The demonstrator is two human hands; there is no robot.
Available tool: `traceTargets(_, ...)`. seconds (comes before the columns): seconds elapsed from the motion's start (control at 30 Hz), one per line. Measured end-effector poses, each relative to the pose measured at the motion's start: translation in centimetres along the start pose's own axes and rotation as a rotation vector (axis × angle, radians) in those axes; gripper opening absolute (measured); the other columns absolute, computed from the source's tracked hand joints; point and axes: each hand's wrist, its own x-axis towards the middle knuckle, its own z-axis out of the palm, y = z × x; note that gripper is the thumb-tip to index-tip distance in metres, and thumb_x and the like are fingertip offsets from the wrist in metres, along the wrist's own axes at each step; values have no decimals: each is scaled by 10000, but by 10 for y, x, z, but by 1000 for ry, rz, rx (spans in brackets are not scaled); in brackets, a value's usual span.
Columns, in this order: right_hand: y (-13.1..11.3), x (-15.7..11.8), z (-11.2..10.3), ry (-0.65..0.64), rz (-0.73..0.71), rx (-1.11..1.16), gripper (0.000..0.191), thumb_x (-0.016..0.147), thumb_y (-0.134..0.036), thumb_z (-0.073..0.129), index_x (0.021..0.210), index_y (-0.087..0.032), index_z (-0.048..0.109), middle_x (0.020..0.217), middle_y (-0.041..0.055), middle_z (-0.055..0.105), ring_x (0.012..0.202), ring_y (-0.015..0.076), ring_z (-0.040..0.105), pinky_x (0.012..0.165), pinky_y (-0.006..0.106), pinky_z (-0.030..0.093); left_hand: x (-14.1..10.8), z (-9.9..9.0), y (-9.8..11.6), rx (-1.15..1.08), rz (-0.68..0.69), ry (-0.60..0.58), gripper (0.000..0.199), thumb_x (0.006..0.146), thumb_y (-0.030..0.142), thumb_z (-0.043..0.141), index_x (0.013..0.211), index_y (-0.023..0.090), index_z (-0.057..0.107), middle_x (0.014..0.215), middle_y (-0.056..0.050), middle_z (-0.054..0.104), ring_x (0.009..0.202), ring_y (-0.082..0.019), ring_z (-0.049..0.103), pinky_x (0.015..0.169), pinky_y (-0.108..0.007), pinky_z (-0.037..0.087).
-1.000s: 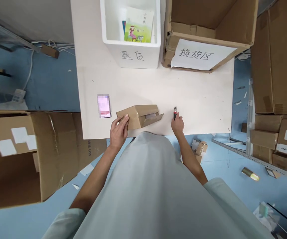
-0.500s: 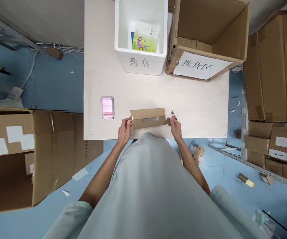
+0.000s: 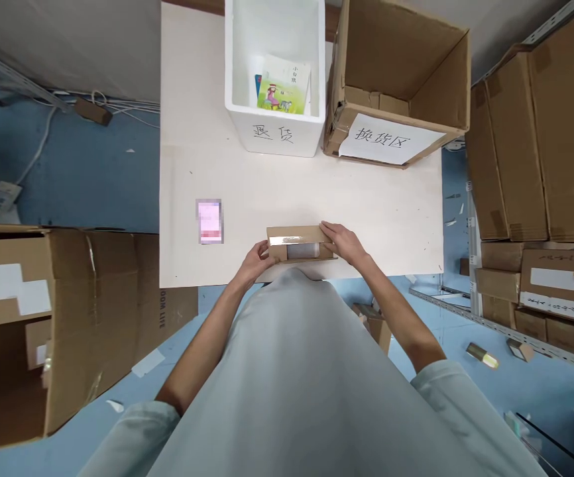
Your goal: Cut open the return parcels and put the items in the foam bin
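A small brown cardboard box is at the table's near edge, its top flap raised with a shiny strip of tape along it. Through the opening a pale greyish thing shows inside; its kind cannot be made out. My left hand is closed on the box's left end, thumb and fingers at the corner. Across from it, my right hand grips the right end, its fingers stretched over the flap's edge and the side. Farther left lies a phone-like object with a pink blurred screen.
At the table's back stand a white bin with picture books in it and a large open carton with a handwritten sign. Another big carton is at the left. Stacked cartons line the right side.
The box's flap has lifted and the opening is wider, showing more of the pale thing. My right hand has moved onto the flap's right end. The red-and-black tool by it is out of sight.
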Motion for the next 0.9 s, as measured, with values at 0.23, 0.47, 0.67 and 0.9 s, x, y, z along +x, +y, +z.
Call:
traceTargets(0.23,4,16,-19,-68,62,-37,202,1127,-404,635,1044,-254,741,988,84,821,1024,307,755,931,362,503,7,5,-34,113,136,31,1042,731,395,926,1630,133,466,1744,-276,427,1571,-413,517,1264,-571,483)
traceTargets(0.47,16,38,-20,83,132,91,330,1117,-527,536,1235,-272,709,922,37,782,912,288,728,858,362,501,12,4,-27,444,190,133,1170,801,432,926,1752,208,282,1677,-248,535,1504,-421,580,1223,-613,493)
traceTargets(0.67,10,52,5,265,392,215,520,1051,-580,606,1451,-247,607,947,48,775,956,312,726,884,414,555,13,19,0,820,571,203,1201,818,469,923,1760,142,254,1835,-278,198,1702,-475,224,1343,-655,283)
traceTargets(0.9,8,51,17,323,455,325,570,1025,-553,635,1489,-244,520,1077,66,789,1058,311,739,930,420,566,0,16,24,929,762,155,932,912,324,765,1736,187,350,1855,-204,201,1728,-432,162,1353,-650,276)
